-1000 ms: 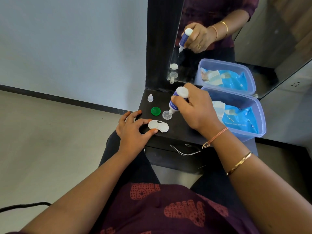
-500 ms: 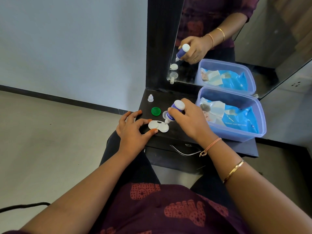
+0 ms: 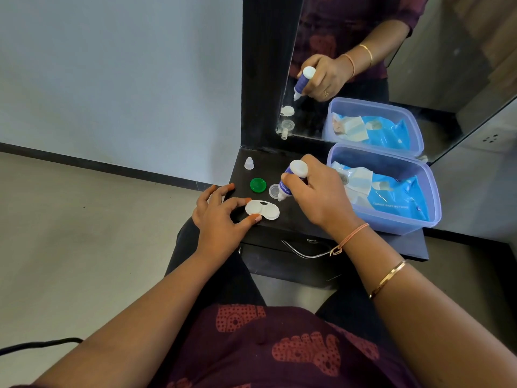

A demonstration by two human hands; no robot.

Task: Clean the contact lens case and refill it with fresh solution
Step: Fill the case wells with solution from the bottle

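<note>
Bottle [image 3: 285, 188], gripped nozzle-down by right hand [image 3: 319, 198], had moved toward lens case [image 3: 263, 210], nozzle just behind it; left hand [image 3: 218, 221] pinched its left end.

The scene is lit evenly by soft, diffuse light: the wall [image 3: 112, 79] is rendered bright and bluish, the black table [image 3: 268, 166] dark with little detail, the white case [image 3: 262, 210] sharp against it. Shadows on the floor [image 3: 84, 233] are shown faint. Lines are bent toward the edges by the wide lens, and the bottle [image 3: 286, 189] label is slightly blurred.
</note>
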